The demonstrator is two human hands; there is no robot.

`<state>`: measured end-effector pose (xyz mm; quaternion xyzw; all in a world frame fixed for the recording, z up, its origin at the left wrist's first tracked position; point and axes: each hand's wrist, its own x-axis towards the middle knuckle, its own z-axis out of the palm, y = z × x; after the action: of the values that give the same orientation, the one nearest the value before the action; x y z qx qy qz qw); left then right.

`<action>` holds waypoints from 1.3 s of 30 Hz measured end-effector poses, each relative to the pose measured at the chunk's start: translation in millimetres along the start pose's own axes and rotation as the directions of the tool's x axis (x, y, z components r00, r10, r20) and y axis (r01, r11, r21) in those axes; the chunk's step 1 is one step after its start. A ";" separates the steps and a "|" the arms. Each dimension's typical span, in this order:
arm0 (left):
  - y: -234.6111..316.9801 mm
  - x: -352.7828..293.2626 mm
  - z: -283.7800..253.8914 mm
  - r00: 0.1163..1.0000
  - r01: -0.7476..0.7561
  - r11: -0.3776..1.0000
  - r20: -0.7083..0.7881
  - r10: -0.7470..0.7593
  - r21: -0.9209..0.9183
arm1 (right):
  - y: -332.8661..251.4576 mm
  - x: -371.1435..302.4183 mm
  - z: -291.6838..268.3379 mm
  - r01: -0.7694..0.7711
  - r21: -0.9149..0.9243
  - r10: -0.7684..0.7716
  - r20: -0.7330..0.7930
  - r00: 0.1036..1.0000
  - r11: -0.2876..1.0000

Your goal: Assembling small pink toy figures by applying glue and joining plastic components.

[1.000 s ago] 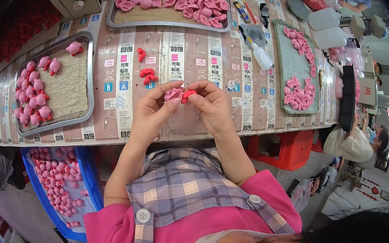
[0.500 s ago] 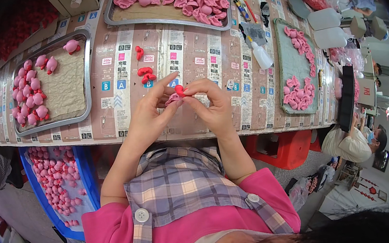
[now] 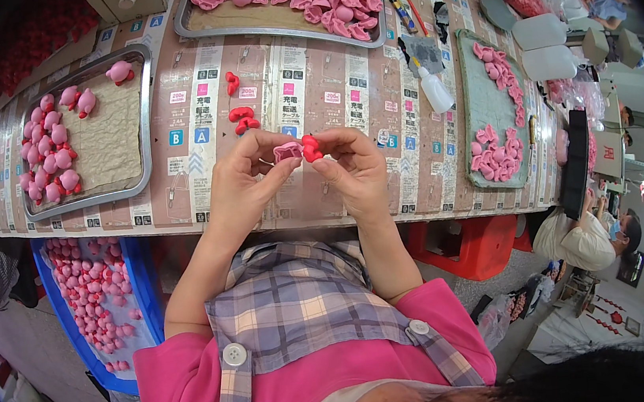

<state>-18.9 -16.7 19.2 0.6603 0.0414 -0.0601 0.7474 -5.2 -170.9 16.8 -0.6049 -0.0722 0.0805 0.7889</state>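
Observation:
In front of my chest, just above the table's near side, my left hand (image 3: 250, 179) pinches a hollow pink shell piece (image 3: 288, 152) between thumb and fingers. Close beside it, my right hand (image 3: 351, 167) grips a small red rounded piece (image 3: 310, 148) between thumb and fingertips. The two pieces are very near each other; I cannot tell whether they touch. Beyond my left hand, a red piece (image 3: 244, 119) lies on the table, and a smaller red piece (image 3: 231, 83) sits farther back.
Assembled pink-and-red figures fill part of a left metal tray (image 3: 149, 133). Pink shells lie in the far tray (image 3: 239, 30) and the right tray (image 3: 500, 183). A glue bottle (image 3: 435, 91) lies right of centre. A blue crate (image 3: 147, 300) of pink pieces stands below left.
My hands have turned and drawn slightly apart, showing the pink shell's hollow and more of the red piece. The left index finger, raised before, is now bent onto the shell.

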 end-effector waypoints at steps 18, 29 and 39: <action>3.0 -8.1 2.8 0.985 -0.174 0.962 0.020 0.174 0.208 | 6.8 4.0 -7.3 -0.267 0.064 0.259 0.117 0.959 0.962; -2.1 0.1 -4.3 0.991 -0.128 0.974 0.064 0.118 0.189 | -1.2 -2.0 -0.1 -0.295 0.074 0.288 0.090 0.953 0.953; -15.8 -7.4 -1.9 0.875 -0.478 0.744 0.179 0.450 0.467 | 17.3 -13.8 6.7 -0.413 0.571 0.400 0.155 0.903 0.710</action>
<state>-28.5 -16.4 4.6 0.8176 -0.1614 0.1009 0.5435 -20.8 -163.1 1.6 -0.3288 0.0833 0.2763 0.8992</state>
